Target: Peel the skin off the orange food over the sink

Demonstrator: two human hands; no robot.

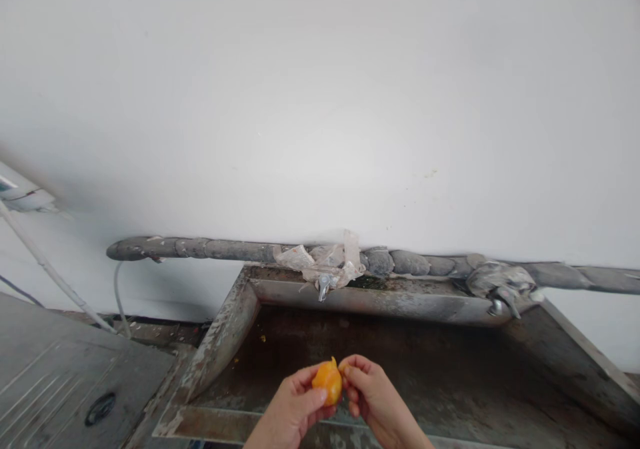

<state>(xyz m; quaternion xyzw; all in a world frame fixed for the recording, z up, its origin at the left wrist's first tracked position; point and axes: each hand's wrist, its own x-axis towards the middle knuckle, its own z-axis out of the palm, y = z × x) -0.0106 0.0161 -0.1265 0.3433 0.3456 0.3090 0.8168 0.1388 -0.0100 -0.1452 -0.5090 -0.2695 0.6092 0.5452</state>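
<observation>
Both of our hands reach up from the bottom edge over a worn metal sink [220, 342]. Our left hand [287, 412] curls closed around a small, smooth orange fruit [328, 381], thumb across its front. Our right hand [373, 399] pinches the fruit's top with its fingertips. Behind, a tap [323, 286] wrapped in crinkled clear plastic hangs from a grey pipe [210, 248].

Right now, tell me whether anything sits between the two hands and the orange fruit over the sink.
Nothing visible does. The left hand holds the orange fruit directly, thumb across its front, and the right hand pinches it at the top with its fingertips. Both are bare, over the metal sink, well in front of the tap.
</observation>
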